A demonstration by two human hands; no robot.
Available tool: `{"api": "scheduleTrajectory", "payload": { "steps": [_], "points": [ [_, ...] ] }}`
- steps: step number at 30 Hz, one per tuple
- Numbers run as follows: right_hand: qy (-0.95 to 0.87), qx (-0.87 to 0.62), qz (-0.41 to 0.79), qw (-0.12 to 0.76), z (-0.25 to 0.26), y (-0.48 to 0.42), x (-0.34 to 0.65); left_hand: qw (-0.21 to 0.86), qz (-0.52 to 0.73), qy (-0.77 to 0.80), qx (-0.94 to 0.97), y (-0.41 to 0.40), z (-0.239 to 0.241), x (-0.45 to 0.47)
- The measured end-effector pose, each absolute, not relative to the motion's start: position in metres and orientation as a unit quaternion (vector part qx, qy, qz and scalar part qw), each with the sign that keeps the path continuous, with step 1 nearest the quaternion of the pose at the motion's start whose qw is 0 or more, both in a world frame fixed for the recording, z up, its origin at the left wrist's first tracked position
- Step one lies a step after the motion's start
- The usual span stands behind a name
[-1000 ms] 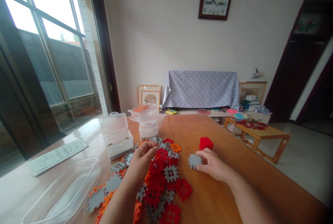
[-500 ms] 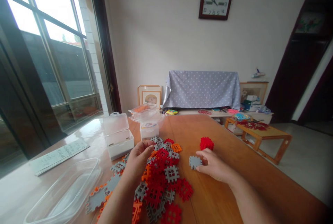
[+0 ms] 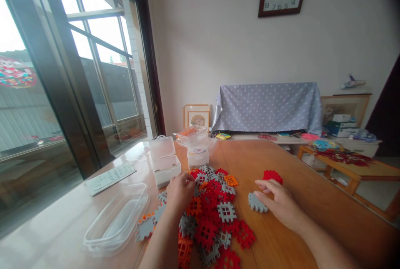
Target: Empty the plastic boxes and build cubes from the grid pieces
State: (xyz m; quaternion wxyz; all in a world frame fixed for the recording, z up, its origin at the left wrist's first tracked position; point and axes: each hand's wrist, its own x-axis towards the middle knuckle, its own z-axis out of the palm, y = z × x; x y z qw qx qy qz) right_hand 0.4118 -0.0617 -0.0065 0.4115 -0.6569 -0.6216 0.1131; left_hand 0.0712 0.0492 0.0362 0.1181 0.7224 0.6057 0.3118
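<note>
A loose pile of red, grey and orange plastic interlocking tiles (image 3: 208, 202) spreads over the wooden table. My left hand (image 3: 180, 192) is at the pile's upper left edge, its fingers bent together; whatever they hold, if anything, is hidden. On the right, a grey interlocking tile (image 3: 258, 202) lies flat on the table by the thumb of my right hand (image 3: 278, 198). That hand's thumb and forefinger are apart, with nothing between them. Just behind its fingers sits a small stack of red interlocking tiles (image 3: 273, 175).
A white lidded box (image 3: 167, 171) stands open behind my left hand, beside another white box (image 3: 198, 158) and clear containers (image 3: 192, 133). Clear trays (image 3: 117, 219) and a written sheet (image 3: 111, 177) lie on the left. A low wooden table (image 3: 365, 171) stands at the far right.
The view has turned left. My right hand has let go of the grey interlocking tile, which now lies on the table. My left hand stays at the pile's upper left.
</note>
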Motion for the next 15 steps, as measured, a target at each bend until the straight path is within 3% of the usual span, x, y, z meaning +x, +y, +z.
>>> {"api": "scheduleTrajectory", "payload": {
  "steps": [5,8,10,15],
  "points": [
    [-0.620,-0.655,0.108,0.417,-0.003,-0.062,0.407,0.071,0.280,0.582,0.760,0.040,0.038,0.076],
    [-0.619,-0.654,0.103,0.424,-0.001,-0.063,0.404,0.081,0.342,0.560,0.750,0.041,0.039,0.077],
    [-0.615,-0.651,0.095,0.434,0.001,-0.063,0.401,0.157,0.418,0.525,0.724,0.042,0.040,0.082],
    [-0.635,-0.622,0.087,0.451,0.010,-0.068,0.383,0.496,0.512,0.398,0.578,0.030,0.046,0.103]
  ]
}}
